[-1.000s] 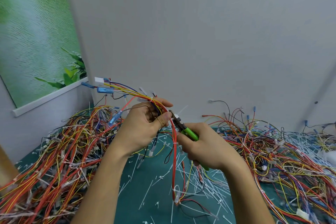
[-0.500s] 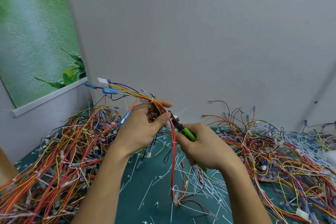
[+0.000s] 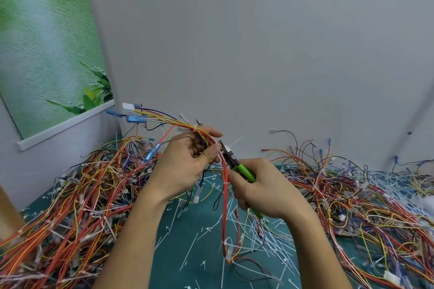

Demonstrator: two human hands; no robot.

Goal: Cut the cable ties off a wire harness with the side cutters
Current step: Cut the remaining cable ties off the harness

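Far left: green poster [image 3: 47, 42] on wall [image 3: 258, 42]. Below, along left side of green worktop [image 3: 173, 274]: heap [image 3: 70, 206] of red, orange and yellow wires, with white ties scattered through it. Above heap, raised clear of worktop: branch ends of harness [image 3: 225, 199], with white connector [image 3: 128, 107] and blue terminal [image 3: 136, 119] pointing left. Left of centre: left hand [image 3: 185, 166], curled round harness bundle and gripping it, with thumb pressed on wires just beside tie. From grip downward: red harness wires hanging to worktop, with lower end lying among offcuts. At thumb tip: white tie [image 3: 227, 148] round bundle, with tail sticking up and to right. Touching tie: cutters [image 3: 244, 171], with dark nose at tie head, pointed up and left; jaws close together, exact gap not discernible. Right of centre: right hand [image 3: 270, 190], wrapped round green cutter handles and holding them, with one handle end showing below palm. On worktop under and between both forearms: scatter of white offcuts [image 3: 265, 241]. Far right: second heap [image 3: 364, 206] of mixed-colour wires, spread to right edge, well apart from harness.
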